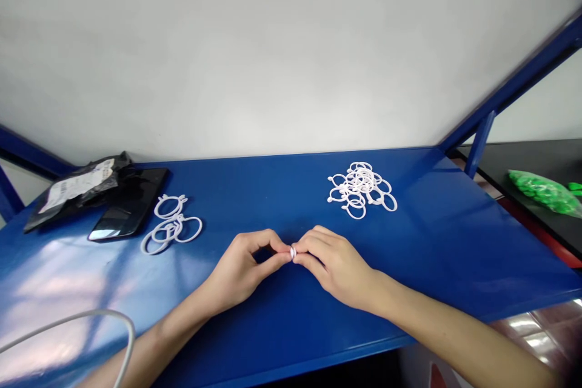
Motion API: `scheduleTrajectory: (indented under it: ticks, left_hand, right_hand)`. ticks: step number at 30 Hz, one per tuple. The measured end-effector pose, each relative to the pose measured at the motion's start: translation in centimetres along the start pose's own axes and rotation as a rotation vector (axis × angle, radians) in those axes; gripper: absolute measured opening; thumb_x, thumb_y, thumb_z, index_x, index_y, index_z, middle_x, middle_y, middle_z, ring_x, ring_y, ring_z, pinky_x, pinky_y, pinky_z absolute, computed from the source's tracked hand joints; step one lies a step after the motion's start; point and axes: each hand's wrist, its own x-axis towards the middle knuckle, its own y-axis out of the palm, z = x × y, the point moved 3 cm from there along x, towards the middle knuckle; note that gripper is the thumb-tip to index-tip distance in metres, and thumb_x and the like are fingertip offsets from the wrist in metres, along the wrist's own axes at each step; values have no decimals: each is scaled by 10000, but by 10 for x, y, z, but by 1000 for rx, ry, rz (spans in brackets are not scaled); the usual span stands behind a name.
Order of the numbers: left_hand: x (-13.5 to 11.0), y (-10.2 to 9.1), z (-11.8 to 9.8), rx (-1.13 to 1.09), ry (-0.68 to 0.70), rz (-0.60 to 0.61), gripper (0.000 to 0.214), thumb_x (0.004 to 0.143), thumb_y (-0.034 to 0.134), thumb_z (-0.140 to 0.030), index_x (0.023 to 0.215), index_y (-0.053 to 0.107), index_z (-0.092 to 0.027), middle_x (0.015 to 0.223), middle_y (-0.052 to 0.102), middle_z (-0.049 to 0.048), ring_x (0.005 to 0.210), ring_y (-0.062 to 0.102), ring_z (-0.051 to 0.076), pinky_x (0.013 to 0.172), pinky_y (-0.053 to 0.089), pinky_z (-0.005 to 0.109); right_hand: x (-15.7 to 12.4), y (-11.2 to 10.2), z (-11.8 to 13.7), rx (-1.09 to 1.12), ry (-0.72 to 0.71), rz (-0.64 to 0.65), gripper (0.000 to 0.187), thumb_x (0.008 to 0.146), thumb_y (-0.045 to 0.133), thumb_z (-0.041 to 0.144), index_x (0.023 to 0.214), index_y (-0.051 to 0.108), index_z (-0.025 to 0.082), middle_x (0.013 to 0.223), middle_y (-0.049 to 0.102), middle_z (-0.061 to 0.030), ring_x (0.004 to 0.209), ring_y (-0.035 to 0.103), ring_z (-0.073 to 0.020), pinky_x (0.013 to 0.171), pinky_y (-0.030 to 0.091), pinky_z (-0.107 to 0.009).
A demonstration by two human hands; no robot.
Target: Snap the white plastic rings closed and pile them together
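At the middle of the blue table [268,200], my left hand [240,267] and my right hand [341,264] meet fingertip to fingertip. Thumb and forefinger of each hand pinch what looks like a white plastic curtain ring [293,251]; only a small rounded part shows, and fingers hide the rest. Beyond my right hand lies a heaped pile of thin white rings [362,182] with small ball ends. A smaller cluster of several white rings [170,229] rests on the table to the left of my left hand.
A black phone [136,200] lies at the left, beside a black plastic bag with a white label [77,185]. A white cable [91,313] arches over my left forearm. Blue metal braces [479,145] flank the table; a bag of green pieces [543,193] sits on a dark surface at right.
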Motion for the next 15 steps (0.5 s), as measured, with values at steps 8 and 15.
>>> scheduleTrajectory:
  ticks: [8, 15]
  left_hand:
    - [0, 1, 3, 47, 88, 33, 119, 935, 700, -261, 828, 734, -221, 835, 766, -27, 755, 701, 111, 733, 512, 210]
    - [2, 3, 3, 100, 141, 25, 128, 949, 686, -249, 832, 733, -231, 823, 755, -38, 743, 692, 98, 718, 505, 202]
  right_hand:
    - [-5, 6, -4, -118, -97, 20, 237, 1075, 482, 209, 912, 650, 170, 852, 711, -37, 763, 584, -168, 724, 487, -313]
    - [-6, 6, -6, -213, -153, 11, 246, 1067, 456, 156, 929, 659, 171, 891, 724, -46, 792, 599, -172, 727, 486, -313]
